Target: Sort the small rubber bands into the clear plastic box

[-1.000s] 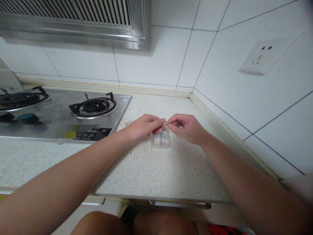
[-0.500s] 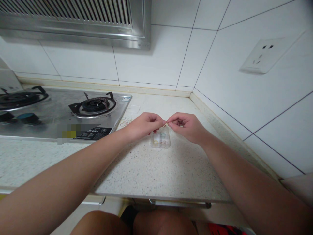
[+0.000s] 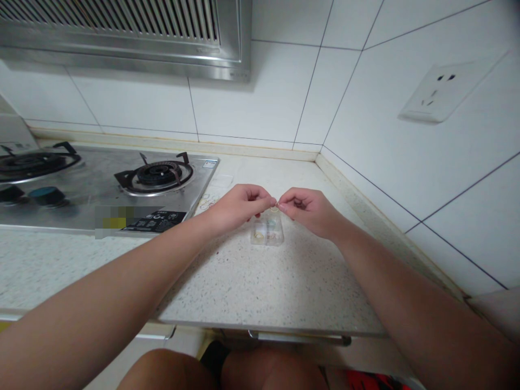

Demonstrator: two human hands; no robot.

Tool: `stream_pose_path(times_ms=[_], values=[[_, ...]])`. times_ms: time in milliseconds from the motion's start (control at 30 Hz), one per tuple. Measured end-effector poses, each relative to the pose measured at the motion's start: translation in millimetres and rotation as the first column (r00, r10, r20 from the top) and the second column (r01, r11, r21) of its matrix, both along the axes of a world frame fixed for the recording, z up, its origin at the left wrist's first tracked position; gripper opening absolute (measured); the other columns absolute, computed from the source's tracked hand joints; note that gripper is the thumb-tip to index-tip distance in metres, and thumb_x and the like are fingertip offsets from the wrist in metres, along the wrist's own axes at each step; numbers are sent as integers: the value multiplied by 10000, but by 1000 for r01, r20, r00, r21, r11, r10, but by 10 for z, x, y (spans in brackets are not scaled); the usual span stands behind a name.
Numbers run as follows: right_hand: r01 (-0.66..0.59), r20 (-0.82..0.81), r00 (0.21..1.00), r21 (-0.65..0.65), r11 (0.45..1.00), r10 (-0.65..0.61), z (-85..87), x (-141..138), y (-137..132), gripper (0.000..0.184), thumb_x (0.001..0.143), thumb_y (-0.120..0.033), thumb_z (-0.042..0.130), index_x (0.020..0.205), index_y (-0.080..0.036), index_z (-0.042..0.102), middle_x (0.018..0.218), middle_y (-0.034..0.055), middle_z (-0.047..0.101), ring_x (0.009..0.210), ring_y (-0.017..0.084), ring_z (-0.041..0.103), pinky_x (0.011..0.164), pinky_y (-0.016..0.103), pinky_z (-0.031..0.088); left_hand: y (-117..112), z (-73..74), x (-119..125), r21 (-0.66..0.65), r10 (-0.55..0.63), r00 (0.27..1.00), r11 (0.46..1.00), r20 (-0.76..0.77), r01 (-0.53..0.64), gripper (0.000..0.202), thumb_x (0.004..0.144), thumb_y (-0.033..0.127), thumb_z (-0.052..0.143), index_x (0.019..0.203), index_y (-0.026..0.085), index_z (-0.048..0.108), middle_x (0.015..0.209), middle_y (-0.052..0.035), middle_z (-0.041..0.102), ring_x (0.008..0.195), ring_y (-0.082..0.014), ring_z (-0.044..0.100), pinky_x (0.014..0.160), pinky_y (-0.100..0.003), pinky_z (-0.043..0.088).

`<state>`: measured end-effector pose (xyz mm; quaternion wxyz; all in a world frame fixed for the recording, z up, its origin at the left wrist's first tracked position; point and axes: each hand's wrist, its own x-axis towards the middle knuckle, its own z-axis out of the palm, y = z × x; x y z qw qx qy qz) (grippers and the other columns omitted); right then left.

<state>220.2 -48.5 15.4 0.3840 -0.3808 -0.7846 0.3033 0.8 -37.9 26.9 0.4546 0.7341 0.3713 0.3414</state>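
My left hand (image 3: pixel 249 203) and my right hand (image 3: pixel 306 206) meet above the counter, fingertips almost touching. Each pinches a thin, pale yellow rubber band (image 3: pixel 275 209), which hangs as a small loop between them. Just below stands a clear plastic box (image 3: pixel 267 240) with compartments, its far part hidden by my fingers. Small loops in yellowish and reddish tones lie inside it. More small coloured loops (image 3: pixel 206 201) are spread on the counter left of my left hand, partly covered by it.
To the left is a steel gas hob (image 3: pixel 97 162) with black burners and knobs. A range hood (image 3: pixel 227 67) hangs above. A clear flat lid-like piece (image 3: pixel 223 180) lies behind the loops. Tiled walls enclose the corner, with a socket (image 3: pixel 436 92) at right; a drawer handle (image 3: pixel 298 339) runs below the counter edge.
The rubber band was stretched as a twisted strand between my fingertips; now it hangs lower as a rounder loop. My hands have shifted only slightly, closer together.
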Motion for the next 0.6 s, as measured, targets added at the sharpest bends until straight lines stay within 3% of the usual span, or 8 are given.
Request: stream_pose_path(times_ms=[267,600], values=[[-36,-31,999,-38,999,35,19,-21,-22,239,888,-404,689,867,-167,680,619,-37,511,533,82,398,481,232,288,-18,23,8,29,-16,999,999,38,15,250,875,402,636,840,158,673,643,26,568,556,-81,471,527,-219,360],[13,-36,999,24,1000,-12,10,-13,-9,224,890,-390,693,860,-168,679,617,-37,513,533,80,404,487,233,295,-20,10,4,27,-22,999,999,36,21,280,878,433,631,850,158,675,657,26,559,575,-86,479,537,-220,371]])
